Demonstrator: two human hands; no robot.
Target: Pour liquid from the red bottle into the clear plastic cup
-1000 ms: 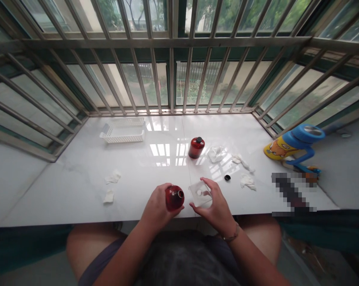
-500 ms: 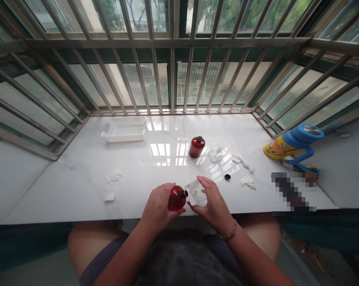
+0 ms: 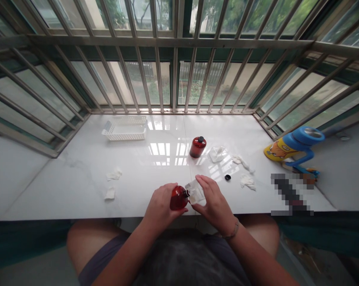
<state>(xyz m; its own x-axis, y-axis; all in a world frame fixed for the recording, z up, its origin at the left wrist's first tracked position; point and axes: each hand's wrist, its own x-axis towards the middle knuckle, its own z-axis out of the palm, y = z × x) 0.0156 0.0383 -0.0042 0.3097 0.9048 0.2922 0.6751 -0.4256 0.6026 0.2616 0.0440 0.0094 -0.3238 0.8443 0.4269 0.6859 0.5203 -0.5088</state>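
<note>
Two items held: left hand (image 3: 161,204) curled round a red bottle (image 3: 178,198), right hand (image 3: 213,201) part-closed on a clear container (image 3: 197,194); I note cartoon print on the flask (image 3: 295,142), any lettering indistinct

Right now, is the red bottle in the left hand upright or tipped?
Tipped: the left hand holds the red bottle, neck pointing sideways at the clear container.

Red bottle (image 3: 177,198), uncapped, tipped toward clear container (image 3: 196,194)

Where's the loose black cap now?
In the head view, the black cap lies right of centre on the countertop, between the right hand and a crumpled tissue.
</note>
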